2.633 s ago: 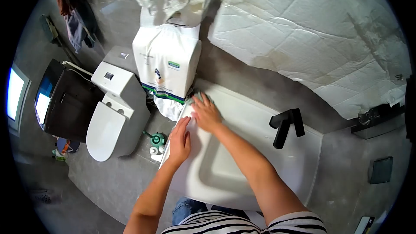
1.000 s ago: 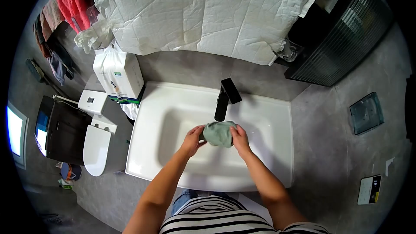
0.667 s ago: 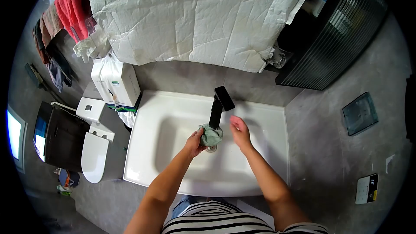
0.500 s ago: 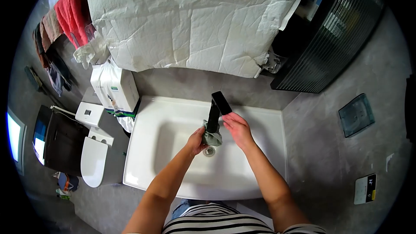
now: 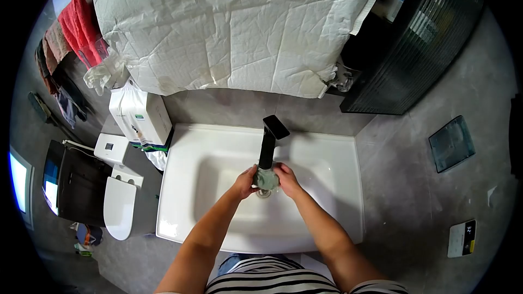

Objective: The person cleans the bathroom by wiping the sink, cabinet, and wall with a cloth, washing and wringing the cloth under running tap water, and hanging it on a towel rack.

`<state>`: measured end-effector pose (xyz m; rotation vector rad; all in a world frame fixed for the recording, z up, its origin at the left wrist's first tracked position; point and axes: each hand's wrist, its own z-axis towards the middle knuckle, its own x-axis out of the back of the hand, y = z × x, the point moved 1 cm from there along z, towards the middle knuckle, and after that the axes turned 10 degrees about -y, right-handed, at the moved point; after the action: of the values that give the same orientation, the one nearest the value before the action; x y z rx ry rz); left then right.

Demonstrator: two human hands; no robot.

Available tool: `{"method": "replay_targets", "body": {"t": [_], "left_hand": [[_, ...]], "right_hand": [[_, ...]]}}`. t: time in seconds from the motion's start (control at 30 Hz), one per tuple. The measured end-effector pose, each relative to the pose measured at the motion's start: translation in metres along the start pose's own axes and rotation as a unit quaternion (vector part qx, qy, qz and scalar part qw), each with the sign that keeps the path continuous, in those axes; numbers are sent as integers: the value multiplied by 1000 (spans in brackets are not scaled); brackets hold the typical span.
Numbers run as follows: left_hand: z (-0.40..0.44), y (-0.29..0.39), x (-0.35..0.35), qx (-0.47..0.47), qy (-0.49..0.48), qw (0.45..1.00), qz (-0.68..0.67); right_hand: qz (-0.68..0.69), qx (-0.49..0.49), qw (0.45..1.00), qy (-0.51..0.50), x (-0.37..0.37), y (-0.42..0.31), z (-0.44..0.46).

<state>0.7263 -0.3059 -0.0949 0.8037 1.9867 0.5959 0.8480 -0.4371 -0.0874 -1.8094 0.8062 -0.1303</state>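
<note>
A grey-green cloth (image 5: 266,179) is bunched under the spout of a black faucet (image 5: 266,149), above the drain of a white sink (image 5: 180,185). From the left side my left hand (image 5: 247,181) grips it, fingers curled at its edge. On the opposite side my right hand (image 5: 286,178) also holds the cloth, with the thumb and fingers closed at its edge. The faucet's flat black handle (image 5: 276,127) is tilted up behind the hands. Whether water is running, I cannot make out.
White padded sheeting (image 5: 229,38) hangs over the wall ahead. Left of the sink stand a white package (image 5: 141,117) and a toilet (image 5: 120,207). A dark ribbed-glass cabinet door (image 5: 419,49) juts out at upper right. A glass soap dish (image 5: 452,144) is on the right wall.
My right hand has come down from beside the faucet handle and closed on the cloth's right side. The handle sits at a different angle. My left hand keeps its hold.
</note>
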Motion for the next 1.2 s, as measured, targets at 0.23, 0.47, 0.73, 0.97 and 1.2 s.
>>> {"method": "replay_targets", "body": {"t": [0.23, 0.47, 0.73, 0.97, 1.2], "left_hand": [[4, -12, -7, 26, -102, 982, -157], [12, -12, -18, 56, -47, 985, -159], [50, -41, -6, 0, 8, 980, -201], [45, -44, -11, -123, 65, 989, 53], [6, -19, -20, 5, -55, 992, -112]], "right_hand": [[-356, 223, 907, -32, -51, 2, -20], [-406, 243, 873, 117, -29, 14, -13], [-458, 227, 856, 84, -48, 9, -32], [-49, -64, 983, 166, 10, 73, 53], [-241, 169, 949, 112, 3, 32, 10]]}}
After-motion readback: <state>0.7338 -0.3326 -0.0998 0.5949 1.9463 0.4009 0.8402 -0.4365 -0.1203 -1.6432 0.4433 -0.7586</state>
